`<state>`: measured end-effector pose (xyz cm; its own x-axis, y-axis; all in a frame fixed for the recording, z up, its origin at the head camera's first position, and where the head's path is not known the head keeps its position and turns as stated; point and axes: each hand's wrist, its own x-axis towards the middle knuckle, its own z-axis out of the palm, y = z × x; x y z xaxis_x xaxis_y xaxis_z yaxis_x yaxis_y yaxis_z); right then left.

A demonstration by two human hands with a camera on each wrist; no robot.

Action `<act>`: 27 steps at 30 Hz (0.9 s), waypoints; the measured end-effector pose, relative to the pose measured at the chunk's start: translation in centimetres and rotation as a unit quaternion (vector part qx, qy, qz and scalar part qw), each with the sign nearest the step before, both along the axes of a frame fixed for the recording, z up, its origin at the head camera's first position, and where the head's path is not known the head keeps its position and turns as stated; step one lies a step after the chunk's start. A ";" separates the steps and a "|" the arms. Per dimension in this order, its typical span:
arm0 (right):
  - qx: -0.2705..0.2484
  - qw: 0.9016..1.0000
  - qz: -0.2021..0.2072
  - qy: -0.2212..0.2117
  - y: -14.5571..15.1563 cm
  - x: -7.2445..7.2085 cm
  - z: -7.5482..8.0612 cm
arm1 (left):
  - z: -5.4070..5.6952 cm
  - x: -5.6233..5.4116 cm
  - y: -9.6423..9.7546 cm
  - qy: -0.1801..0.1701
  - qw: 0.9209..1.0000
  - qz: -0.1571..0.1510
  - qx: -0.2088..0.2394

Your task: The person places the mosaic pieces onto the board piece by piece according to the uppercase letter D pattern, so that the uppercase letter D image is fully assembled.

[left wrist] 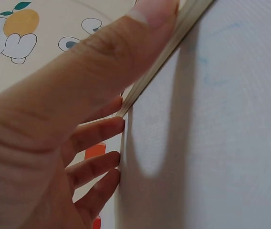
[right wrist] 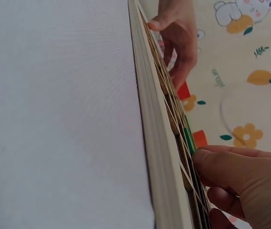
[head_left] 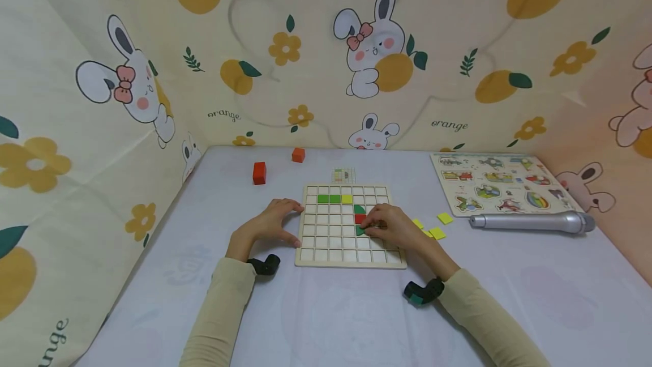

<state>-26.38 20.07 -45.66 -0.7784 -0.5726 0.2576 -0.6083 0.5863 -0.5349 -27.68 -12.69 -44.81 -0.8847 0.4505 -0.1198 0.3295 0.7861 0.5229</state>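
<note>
A wooden grid board [head_left: 351, 267] lies on the white table in the head view. Near its top row sit two green tiles [head_left: 323, 199] and a yellow tile [head_left: 347, 199]. Farther right, a green rounded tile [head_left: 359, 209] lies above a red tile [head_left: 360, 218]. Just below the red one, my right hand [head_left: 388, 225] pinches a green tile [head_left: 360, 231] at a cell, its fingertips partly covering it. My left hand [head_left: 270, 222] rests thumb and fingertips against the board's left edge, fingers mostly extended; the left wrist view shows the thumb [left wrist: 145, 33] on that edge.
Several yellow tiles [head_left: 445, 218] lie right of the board. Beyond them are a picture puzzle board [head_left: 501, 186] and a silver microphone [head_left: 532, 222]. A red block [head_left: 259, 173], an orange-red cube [head_left: 298, 155] and a small pattern card [head_left: 343, 175] lie behind the board. Printed cloth encloses the table.
</note>
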 end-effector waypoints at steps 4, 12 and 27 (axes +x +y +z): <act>-0.004 1.000 -0.001 0.002 0.0 0.0 0.1 | 0.0 0.0 0.0 0.000 1.000 0.000 -0.001; -0.038 0.999 -0.028 -0.020 0.7 0.5 1.6 | 0.0 -0.1 0.0 -0.002 1.000 0.003 -0.003; -0.059 0.993 -0.059 0.086 7.8 1.6 3.0 | 0.1 0.0 0.0 -0.002 1.000 0.005 -0.002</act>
<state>-24.75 27.89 -42.68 -0.7768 -0.4371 0.4533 -0.6274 0.5984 -0.4982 -27.67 -12.67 -44.75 -0.8883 0.4417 -0.1258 0.3196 0.7912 0.5214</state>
